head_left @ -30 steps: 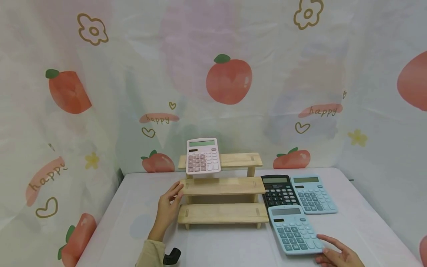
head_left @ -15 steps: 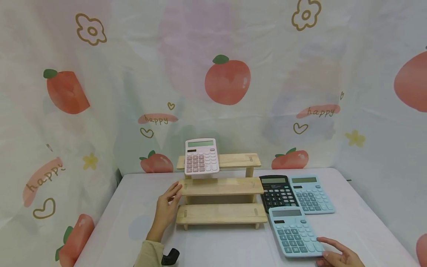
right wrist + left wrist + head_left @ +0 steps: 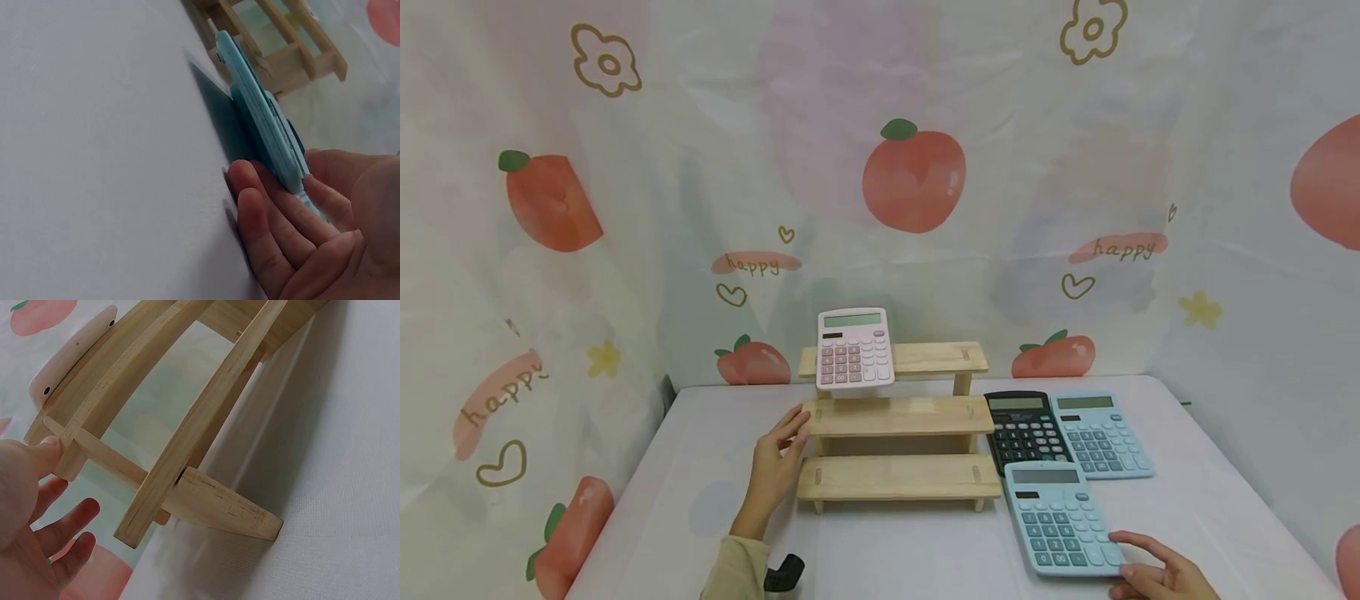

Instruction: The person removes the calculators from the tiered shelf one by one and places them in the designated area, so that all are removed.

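Unmoved | left hand [image 3: 774, 471] loose, touching rack [image 3: 895, 479] | right hand [image 3: 1163, 573] pinching front calculator [image 3: 1063, 521] | black calculator [image 3: 1027, 431] behind

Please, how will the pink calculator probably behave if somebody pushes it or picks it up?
The pink calculator probably stays stiff, because its case looks straight and flat. Pressing its lower edge may tip it, since that edge hangs past the front of the top shelf. Rolling seems unlikely, given the broad, flat shape.

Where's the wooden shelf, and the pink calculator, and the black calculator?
Wooden shelf [image 3: 898, 417]: head view, on its middle step.
Pink calculator [image 3: 854, 352]: head view, among its keys.
Black calculator [image 3: 1027, 433]: head view, among its keys.
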`<state>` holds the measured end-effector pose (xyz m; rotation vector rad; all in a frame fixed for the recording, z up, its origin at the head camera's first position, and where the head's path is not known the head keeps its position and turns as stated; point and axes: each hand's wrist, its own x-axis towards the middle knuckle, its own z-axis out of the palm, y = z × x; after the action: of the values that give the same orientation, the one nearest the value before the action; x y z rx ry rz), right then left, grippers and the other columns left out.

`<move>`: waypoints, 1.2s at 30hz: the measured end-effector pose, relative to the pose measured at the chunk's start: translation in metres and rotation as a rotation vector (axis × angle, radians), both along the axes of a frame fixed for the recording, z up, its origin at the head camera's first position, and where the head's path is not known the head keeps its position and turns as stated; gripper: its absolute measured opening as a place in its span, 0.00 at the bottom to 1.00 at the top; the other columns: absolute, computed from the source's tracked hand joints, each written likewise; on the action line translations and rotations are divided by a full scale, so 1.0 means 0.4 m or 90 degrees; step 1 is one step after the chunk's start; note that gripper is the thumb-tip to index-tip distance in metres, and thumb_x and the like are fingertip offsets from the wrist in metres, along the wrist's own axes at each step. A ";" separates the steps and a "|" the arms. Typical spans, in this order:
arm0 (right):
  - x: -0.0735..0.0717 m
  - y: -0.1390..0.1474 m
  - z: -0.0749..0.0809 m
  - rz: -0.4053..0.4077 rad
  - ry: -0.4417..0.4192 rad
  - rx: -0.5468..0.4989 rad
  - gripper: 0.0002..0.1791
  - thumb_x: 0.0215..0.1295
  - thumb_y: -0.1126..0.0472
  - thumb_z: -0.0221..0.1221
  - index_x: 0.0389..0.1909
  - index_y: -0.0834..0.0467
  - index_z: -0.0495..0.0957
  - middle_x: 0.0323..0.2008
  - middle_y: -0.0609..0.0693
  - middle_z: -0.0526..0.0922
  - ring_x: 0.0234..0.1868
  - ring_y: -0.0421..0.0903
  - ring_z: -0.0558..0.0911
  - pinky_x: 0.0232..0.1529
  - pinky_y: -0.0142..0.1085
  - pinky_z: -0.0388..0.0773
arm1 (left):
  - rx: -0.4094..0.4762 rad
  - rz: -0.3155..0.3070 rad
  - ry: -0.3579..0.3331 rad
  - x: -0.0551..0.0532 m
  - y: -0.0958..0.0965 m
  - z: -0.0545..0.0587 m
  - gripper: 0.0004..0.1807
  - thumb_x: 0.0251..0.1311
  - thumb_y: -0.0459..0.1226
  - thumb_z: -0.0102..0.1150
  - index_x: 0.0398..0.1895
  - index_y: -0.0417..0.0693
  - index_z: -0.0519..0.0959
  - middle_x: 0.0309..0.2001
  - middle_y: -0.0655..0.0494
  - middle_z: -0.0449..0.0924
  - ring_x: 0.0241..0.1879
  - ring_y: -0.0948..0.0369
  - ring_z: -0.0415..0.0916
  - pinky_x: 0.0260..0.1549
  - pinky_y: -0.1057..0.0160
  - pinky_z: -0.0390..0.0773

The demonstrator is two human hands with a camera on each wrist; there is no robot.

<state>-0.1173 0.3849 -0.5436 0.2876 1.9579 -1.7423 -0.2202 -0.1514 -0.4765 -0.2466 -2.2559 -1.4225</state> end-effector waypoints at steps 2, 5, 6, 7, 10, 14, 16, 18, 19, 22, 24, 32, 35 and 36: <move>-0.003 0.005 0.006 0.029 0.000 0.012 0.49 0.66 0.46 0.65 0.73 0.69 0.51 0.37 0.55 0.90 0.40 0.53 0.88 0.40 0.38 0.83 | 0.006 0.000 -0.006 -0.007 -0.003 -0.008 0.18 0.66 0.26 0.59 0.58 0.28 0.79 0.64 0.34 0.76 0.65 0.39 0.74 0.48 0.55 0.81; -0.008 0.009 0.019 0.077 0.017 0.047 0.49 0.71 0.44 0.59 0.74 0.72 0.47 0.37 0.53 0.88 0.39 0.50 0.85 0.39 0.38 0.82 | 0.008 -0.001 -0.013 -0.019 -0.008 -0.024 0.18 0.66 0.26 0.59 0.58 0.29 0.79 0.65 0.34 0.76 0.66 0.40 0.74 0.48 0.55 0.81; -0.010 0.011 0.023 0.092 0.024 0.060 0.48 0.73 0.44 0.57 0.74 0.72 0.47 0.37 0.52 0.87 0.40 0.50 0.85 0.39 0.37 0.81 | 0.006 0.000 -0.011 -0.025 -0.011 -0.033 0.18 0.66 0.26 0.59 0.58 0.29 0.79 0.65 0.34 0.76 0.66 0.40 0.74 0.47 0.57 0.81; -0.012 0.014 0.028 0.109 0.031 0.069 0.46 0.75 0.44 0.55 0.74 0.73 0.47 0.38 0.51 0.87 0.40 0.49 0.84 0.39 0.36 0.81 | 0.005 0.000 -0.008 -0.031 -0.014 -0.043 0.18 0.66 0.26 0.59 0.58 0.29 0.79 0.65 0.34 0.76 0.66 0.40 0.74 0.47 0.57 0.81; -0.016 0.022 0.042 0.142 0.040 0.078 0.42 0.78 0.46 0.51 0.74 0.73 0.47 0.42 0.52 0.86 0.42 0.50 0.84 0.39 0.36 0.81 | 0.006 -0.003 -0.004 -0.045 -0.023 -0.066 0.18 0.66 0.27 0.59 0.59 0.31 0.80 0.66 0.36 0.76 0.66 0.41 0.74 0.47 0.59 0.81; -0.022 0.033 0.053 0.177 0.043 0.076 0.39 0.80 0.48 0.48 0.74 0.73 0.48 0.48 0.56 0.86 0.44 0.52 0.85 0.42 0.36 0.83 | 0.005 -0.013 -0.005 -0.055 -0.035 -0.081 0.19 0.67 0.31 0.60 0.60 0.36 0.80 0.66 0.40 0.76 0.67 0.44 0.74 0.48 0.62 0.81; -0.025 0.036 0.057 0.194 0.047 0.088 0.38 0.80 0.49 0.47 0.74 0.73 0.48 0.50 0.58 0.86 0.44 0.52 0.85 0.43 0.38 0.84 | 0.009 -0.018 -0.006 -0.056 -0.037 -0.084 0.19 0.68 0.32 0.60 0.61 0.38 0.80 0.67 0.41 0.76 0.67 0.45 0.74 0.48 0.63 0.80; -0.029 0.038 0.062 0.205 0.052 0.109 0.38 0.80 0.49 0.47 0.74 0.74 0.48 0.50 0.60 0.86 0.44 0.52 0.84 0.44 0.40 0.85 | 0.009 -0.021 -0.004 -0.057 -0.039 -0.086 0.19 0.69 0.34 0.60 0.61 0.38 0.81 0.67 0.42 0.76 0.67 0.44 0.74 0.48 0.65 0.80; -0.031 0.039 0.065 0.207 0.051 0.123 0.38 0.80 0.49 0.47 0.74 0.74 0.49 0.50 0.60 0.86 0.44 0.52 0.84 0.45 0.40 0.85 | 0.010 -0.021 -0.004 -0.058 -0.039 -0.087 0.19 0.69 0.34 0.60 0.61 0.39 0.81 0.67 0.42 0.76 0.67 0.44 0.74 0.48 0.65 0.80; -0.036 0.040 0.074 0.209 0.052 0.153 0.39 0.80 0.49 0.48 0.74 0.74 0.50 0.50 0.59 0.86 0.44 0.49 0.82 0.45 0.39 0.85 | 0.009 -0.020 -0.009 -0.058 -0.040 -0.087 0.19 0.69 0.35 0.61 0.61 0.39 0.81 0.67 0.43 0.77 0.67 0.44 0.73 0.48 0.66 0.80; -0.038 0.041 0.081 0.206 0.049 0.160 0.39 0.79 0.49 0.49 0.74 0.74 0.50 0.49 0.57 0.86 0.43 0.48 0.81 0.44 0.36 0.84 | 0.004 -0.018 -0.009 -0.059 -0.042 -0.087 0.19 0.69 0.35 0.60 0.61 0.38 0.81 0.67 0.43 0.77 0.67 0.44 0.73 0.48 0.65 0.80; -0.040 0.052 0.090 0.190 0.044 0.167 0.40 0.78 0.47 0.51 0.74 0.73 0.50 0.48 0.55 0.87 0.43 0.47 0.81 0.42 0.33 0.80 | 0.017 -0.019 -0.016 -0.059 -0.041 -0.086 0.19 0.68 0.34 0.61 0.60 0.38 0.81 0.67 0.43 0.77 0.68 0.46 0.74 0.47 0.65 0.79; -0.042 0.058 0.091 0.196 0.058 0.171 0.40 0.79 0.48 0.49 0.74 0.73 0.48 0.51 0.58 0.86 0.43 0.48 0.82 0.42 0.34 0.82 | 0.019 -0.014 -0.016 -0.053 -0.033 -0.078 0.19 0.68 0.32 0.60 0.60 0.35 0.80 0.67 0.40 0.76 0.67 0.44 0.74 0.46 0.66 0.78; -0.043 0.060 0.093 0.198 0.064 0.172 0.40 0.79 0.48 0.48 0.74 0.74 0.48 0.52 0.60 0.86 0.43 0.48 0.83 0.42 0.34 0.82 | 0.022 -0.012 -0.017 -0.049 -0.030 -0.073 0.19 0.68 0.31 0.60 0.60 0.34 0.80 0.66 0.39 0.76 0.67 0.43 0.74 0.46 0.66 0.78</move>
<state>-0.1347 0.4087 -0.5062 -0.0173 2.1771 -1.3207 -0.2400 -0.1633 -0.5056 -0.2398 -2.2541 -1.4806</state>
